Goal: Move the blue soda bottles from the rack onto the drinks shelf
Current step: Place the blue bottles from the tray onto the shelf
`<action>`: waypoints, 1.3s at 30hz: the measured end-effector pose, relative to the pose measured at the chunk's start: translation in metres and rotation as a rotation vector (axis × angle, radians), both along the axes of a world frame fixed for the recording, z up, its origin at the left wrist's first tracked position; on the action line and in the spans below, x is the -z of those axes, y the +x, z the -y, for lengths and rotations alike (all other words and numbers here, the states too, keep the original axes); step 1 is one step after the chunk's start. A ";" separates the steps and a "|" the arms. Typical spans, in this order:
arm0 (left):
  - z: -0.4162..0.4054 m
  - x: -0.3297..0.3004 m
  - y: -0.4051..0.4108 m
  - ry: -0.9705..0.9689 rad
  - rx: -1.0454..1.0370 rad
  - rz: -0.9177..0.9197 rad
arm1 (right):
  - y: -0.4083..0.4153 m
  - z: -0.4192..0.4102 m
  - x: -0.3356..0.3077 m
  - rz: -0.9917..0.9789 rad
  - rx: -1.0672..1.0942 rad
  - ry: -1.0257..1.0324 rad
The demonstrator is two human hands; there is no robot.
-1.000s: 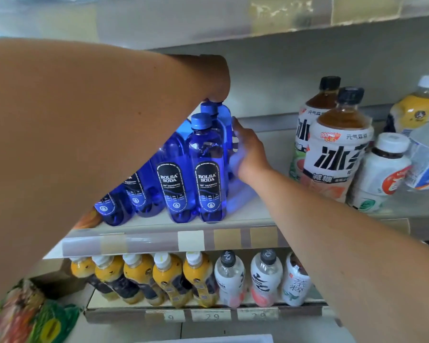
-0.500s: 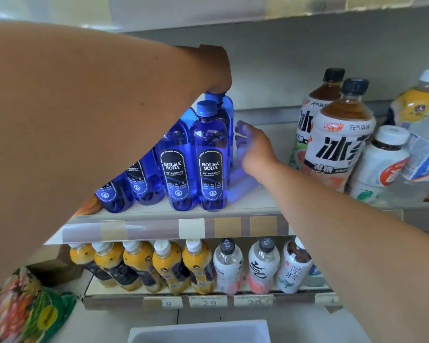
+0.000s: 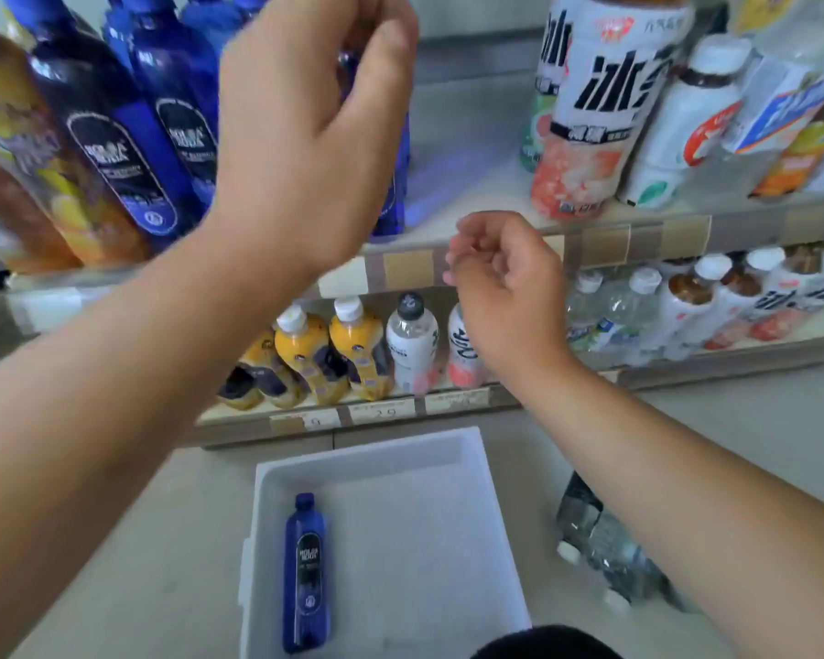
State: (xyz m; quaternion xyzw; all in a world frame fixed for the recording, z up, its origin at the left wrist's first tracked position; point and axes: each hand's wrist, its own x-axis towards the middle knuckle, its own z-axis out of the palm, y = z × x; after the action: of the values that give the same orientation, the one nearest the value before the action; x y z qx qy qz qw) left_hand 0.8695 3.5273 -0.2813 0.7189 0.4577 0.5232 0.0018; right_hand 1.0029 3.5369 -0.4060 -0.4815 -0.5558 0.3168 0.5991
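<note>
**Hands off the blue bottles, one left in the box**

Both hands have pulled back from the blue soda row since the earlier frame, and the view now tips down to show the floor. Left hand (image 3: 305,135) hangs in front of the blue soda bottles (image 3: 129,121) on the drinks shelf (image 3: 638,230), fingers loosely curled, holding nothing that can be seen; whether it touches the bottle behind it cannot be told. Right hand (image 3: 505,287) is lower, in front of the shelf edge, fingers loosely curled, empty.

Blue bottles on the shelf: at least three labels visible left of the left hand, one more partly hidden behind it; exact count unclear, tops blurred. Dark oval labels read roughly "BOLSA SODA", blurred. One more blue soda bottle (image 3: 305,573) lies flat in the white box (image 3: 495,516) on the floor, near its left wall, cap pointing away.

Right of the gap on the shelf: big tea bottle (image 3: 600,102) with large Chinese characters, white bottles beside it. Far left: orange-labelled bottle (image 3: 34,173), blurred.

Lower shelf (image 3: 353,420): about three yellow bottles (image 3: 324,354), two white ones, more clear and tea bottles to the right. Price tags read "9" and "29". Clear water bottles (image 3: 610,549) lie on the floor right of the box.
</note>
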 end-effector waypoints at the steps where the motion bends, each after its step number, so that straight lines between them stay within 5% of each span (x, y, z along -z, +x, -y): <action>1: 0.021 0.035 -0.004 -0.048 0.040 0.077 | -0.001 0.012 0.016 0.008 -0.015 -0.044; 7: 0.102 0.247 -0.019 -0.705 -0.157 0.382 | -0.029 0.063 0.134 0.161 -0.218 -0.463; 12: 0.120 0.337 -0.034 -0.977 -0.279 0.480 | -0.056 0.093 0.209 0.139 -0.237 -0.701; 18: 0.152 0.397 -0.059 -1.152 -0.402 0.448 | -0.080 0.115 0.267 0.151 -0.286 -0.815; 22: 0.163 0.432 -0.077 -1.256 -0.590 0.248 | -0.098 0.123 0.299 0.192 -0.348 -0.887; 31: 0.158 0.448 -0.094 -1.408 -0.792 0.066 | -0.115 0.150 0.330 0.364 -0.636 -1.157; 35: 0.158 0.441 -0.086 -1.650 -0.691 0.163 | -0.112 0.157 0.333 0.329 -0.645 -1.162; 39: 0.170 0.446 -0.081 -1.610 -0.633 0.410 | -0.098 0.160 0.332 0.188 -0.580 -1.193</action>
State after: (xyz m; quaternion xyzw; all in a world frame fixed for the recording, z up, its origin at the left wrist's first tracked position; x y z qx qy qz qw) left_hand 0.7888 3.3576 -0.7271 0.2317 0.8547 0.1372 0.4439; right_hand 0.9052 3.3772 -0.7382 -0.5868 -0.4422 0.6747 0.0697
